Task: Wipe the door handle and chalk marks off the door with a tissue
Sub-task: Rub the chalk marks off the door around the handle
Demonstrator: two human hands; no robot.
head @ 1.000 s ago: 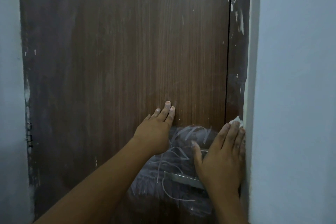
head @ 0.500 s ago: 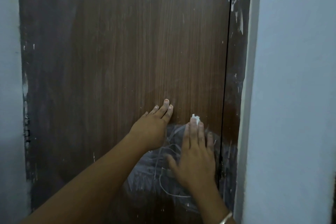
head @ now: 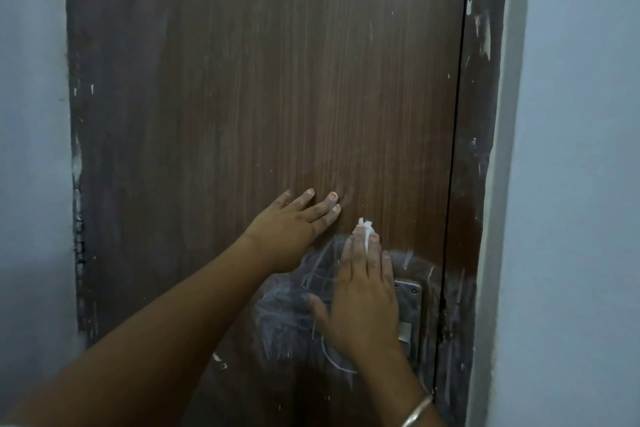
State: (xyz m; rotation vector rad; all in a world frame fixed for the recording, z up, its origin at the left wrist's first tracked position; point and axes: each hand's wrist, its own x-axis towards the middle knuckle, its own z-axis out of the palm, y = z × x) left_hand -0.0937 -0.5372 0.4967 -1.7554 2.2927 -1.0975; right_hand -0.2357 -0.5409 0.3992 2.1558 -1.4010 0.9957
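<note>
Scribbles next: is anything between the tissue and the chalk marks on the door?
Nothing visible. The right hand presses the tissue straight onto the chalk marks; the left hand lies flat at their upper-left edge.

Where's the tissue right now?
In the head view, the tissue pokes out past the right hand's fingertips, low right on the door, at the chalk marks' top edge.

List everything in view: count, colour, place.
door: one, brown wood grain, centre.
door frame: one, dark brown, right of door.
walls: two, pale blue-grey, far left and far right.
chalk marks: many, white, low on door.
metal handle plate: one, silver, low at door's right edge.
tissue: one, white, pressed on door.
bangle: one, pale metal, bottom of view.
left hand: flat on door.
right hand: presses tissue, wears bangle.
</note>
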